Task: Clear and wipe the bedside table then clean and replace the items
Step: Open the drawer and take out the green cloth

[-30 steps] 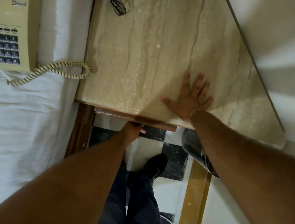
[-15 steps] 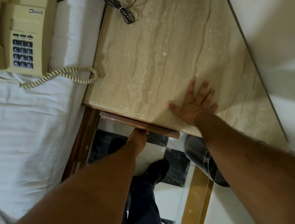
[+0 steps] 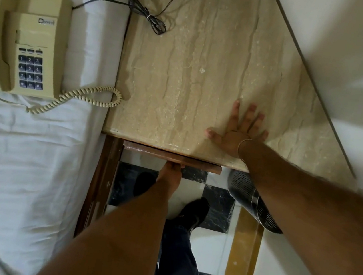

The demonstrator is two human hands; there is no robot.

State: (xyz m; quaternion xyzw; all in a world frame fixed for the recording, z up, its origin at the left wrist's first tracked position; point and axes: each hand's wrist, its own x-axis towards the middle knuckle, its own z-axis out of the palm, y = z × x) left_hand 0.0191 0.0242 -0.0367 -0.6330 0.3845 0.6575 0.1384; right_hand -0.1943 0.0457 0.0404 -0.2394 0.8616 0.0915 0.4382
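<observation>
The right hand [image 3: 237,133] lies flat, fingers spread, on the bare marble desk [image 3: 184,79] near its front edge. The left hand [image 3: 171,171] reaches under that edge, at the wooden drawer front [image 3: 173,157]; its fingers are hidden. A beige telephone [image 3: 23,45] sits on the white bed [image 3: 21,161], its bundled black cord [image 3: 148,16] lying on the desk. A perforated metal bin [image 3: 251,200] stands on the floor.

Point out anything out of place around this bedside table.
The telephone sits on the white bed sheet rather than the table; only its bundled black cord lies on the marble. Nothing looks spilled or damaged.
</observation>
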